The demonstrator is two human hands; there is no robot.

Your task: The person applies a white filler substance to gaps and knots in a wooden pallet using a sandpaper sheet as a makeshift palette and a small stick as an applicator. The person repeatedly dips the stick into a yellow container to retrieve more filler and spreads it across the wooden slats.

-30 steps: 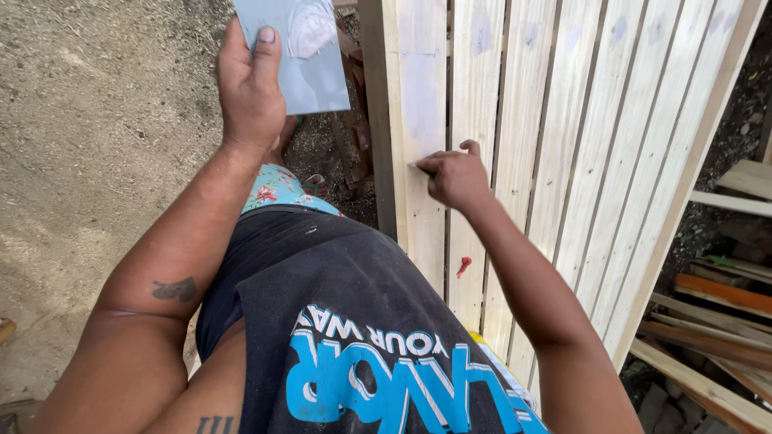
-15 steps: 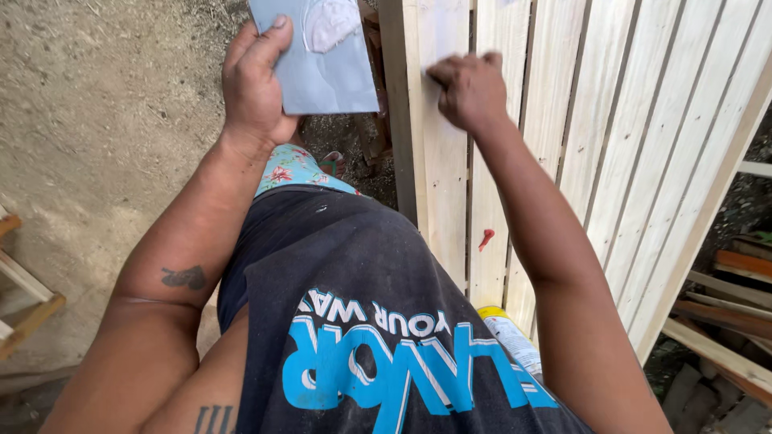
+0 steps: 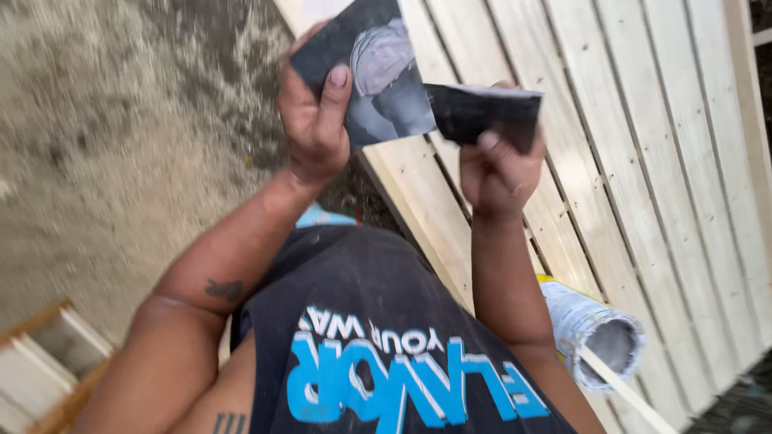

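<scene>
While both hands grip, left hand [image 3: 315, 120] pinching sandpaper sheet [image 3: 378, 68], right hand [image 3: 498, 165] clamping its edge

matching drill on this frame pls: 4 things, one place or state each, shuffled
Things:
1. left hand
2. right hand
3. slatted panel
4. paper roll

Places or states:
A. pale wood, under both hands
B. low, by the right forearm, open end to the camera
C. holds the larger dark sheet, thumb on top
D. pinches the smaller dark piece

Pairs: 1-C, 2-D, 3-A, 4-B
</scene>
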